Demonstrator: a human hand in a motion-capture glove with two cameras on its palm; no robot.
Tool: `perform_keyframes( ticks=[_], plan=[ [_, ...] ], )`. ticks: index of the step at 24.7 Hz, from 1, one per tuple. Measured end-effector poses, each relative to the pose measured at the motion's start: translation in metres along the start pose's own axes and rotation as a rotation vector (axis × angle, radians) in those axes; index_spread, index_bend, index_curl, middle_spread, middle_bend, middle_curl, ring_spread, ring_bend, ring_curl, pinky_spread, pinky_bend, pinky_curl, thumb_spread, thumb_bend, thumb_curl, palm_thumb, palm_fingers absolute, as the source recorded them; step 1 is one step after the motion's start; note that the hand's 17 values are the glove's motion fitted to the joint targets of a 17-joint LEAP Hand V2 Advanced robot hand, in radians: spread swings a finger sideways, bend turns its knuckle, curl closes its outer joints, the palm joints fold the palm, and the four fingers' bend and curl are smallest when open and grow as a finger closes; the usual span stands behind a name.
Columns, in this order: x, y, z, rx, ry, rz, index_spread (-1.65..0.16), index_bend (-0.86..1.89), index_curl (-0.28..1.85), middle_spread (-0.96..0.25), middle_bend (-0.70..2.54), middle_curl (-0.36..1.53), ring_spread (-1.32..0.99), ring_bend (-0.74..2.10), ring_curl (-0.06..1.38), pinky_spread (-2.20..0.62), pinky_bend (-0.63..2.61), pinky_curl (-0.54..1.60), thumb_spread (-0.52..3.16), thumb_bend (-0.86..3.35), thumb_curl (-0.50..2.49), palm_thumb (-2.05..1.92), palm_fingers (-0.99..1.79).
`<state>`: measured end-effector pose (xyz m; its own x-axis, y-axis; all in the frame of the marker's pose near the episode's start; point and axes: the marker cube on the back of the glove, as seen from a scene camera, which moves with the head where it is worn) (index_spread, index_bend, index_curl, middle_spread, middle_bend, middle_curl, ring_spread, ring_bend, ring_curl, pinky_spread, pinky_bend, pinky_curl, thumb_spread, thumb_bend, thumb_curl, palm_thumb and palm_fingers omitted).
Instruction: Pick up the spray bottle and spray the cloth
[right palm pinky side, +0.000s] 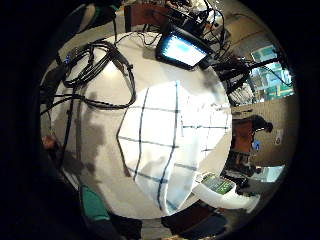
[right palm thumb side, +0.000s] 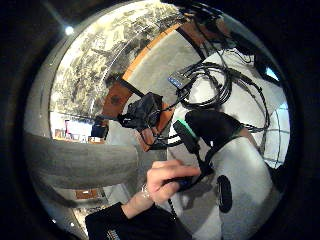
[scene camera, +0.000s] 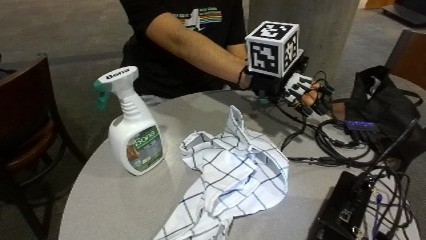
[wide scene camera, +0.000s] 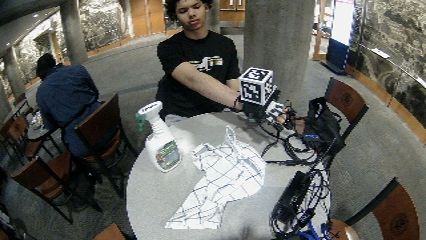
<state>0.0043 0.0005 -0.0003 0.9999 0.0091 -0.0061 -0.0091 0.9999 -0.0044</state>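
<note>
A white spray bottle (scene camera: 135, 131) with a green trigger stands upright on the left side of the round grey table (scene camera: 100, 200). It also shows at the table's rim (right palm pinky side: 220, 187) in the little finger side palm view. A white cloth (scene camera: 233, 180) with dark checks lies crumpled in the middle of the table, and it fills the centre (right palm pinky side: 170, 145) of that palm view. My gloved right hand (scene camera: 296, 92) hovers above the far side of the table, beyond the cloth and well right of the bottle. Its fingers are relaxed and hold nothing. My bare left hand (right palm thumb side: 165, 181) pinches a black cable beside it.
Looped black cables (scene camera: 333, 140) and a black box (scene camera: 346, 205) crowd the table's right side. A black bag (scene camera: 386, 105) sits behind them. A wooden chair (scene camera: 26, 125) stands to the left of the table, and a grey pillar (scene camera: 313, 30) rises behind.
</note>
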Motion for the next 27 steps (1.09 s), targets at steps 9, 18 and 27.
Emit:
perform_keyframes(
  ticks=[9, 18, 27],
  plan=[
    [0.0044, 0.0011, -0.0037, 0.003, 0.024, 0.005, -0.32, 0.11, 0.11, -0.03, 0.45, 0.20, -0.02, 0.43, 0.18, 0.19, 0.27, 0.16, 0.82, 0.29, 0.13, 0.52, 0.49],
    [-0.0040, -0.0018, -0.0047, -0.001, 0.056, -0.016, -0.36, 0.12, 0.14, -0.03, 0.45, 0.26, -0.02, 0.43, 0.22, 0.23, 0.27, 0.21, 1.01, 0.25, 0.18, 0.56, 0.48],
    [0.0017, 0.0010, -0.0090, 0.016, 0.064, -0.002, -0.37, 0.13, 0.18, -0.03, 0.43, 0.30, -0.02, 0.42, 0.24, 0.24, 0.26, 0.25, 1.10, 0.20, 0.20, 0.59, 0.49]
  ],
)
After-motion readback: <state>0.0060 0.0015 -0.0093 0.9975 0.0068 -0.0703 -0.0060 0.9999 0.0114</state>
